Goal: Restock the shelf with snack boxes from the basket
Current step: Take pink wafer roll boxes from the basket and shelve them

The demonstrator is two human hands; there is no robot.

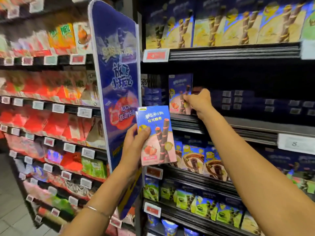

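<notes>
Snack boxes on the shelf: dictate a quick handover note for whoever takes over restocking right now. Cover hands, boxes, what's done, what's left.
The left hand grips the held box, pink and blue, upright in front of the shelves.
The right hand pinches the right edge of the shelf box, same design, standing on the middle shelf.
Done: one box stands at the row's left end.
Left: settle it, then place the held box beside it. The basket is out of view.

Left grip raised, fingers curled — right grip outstretched, pinching.
</notes>
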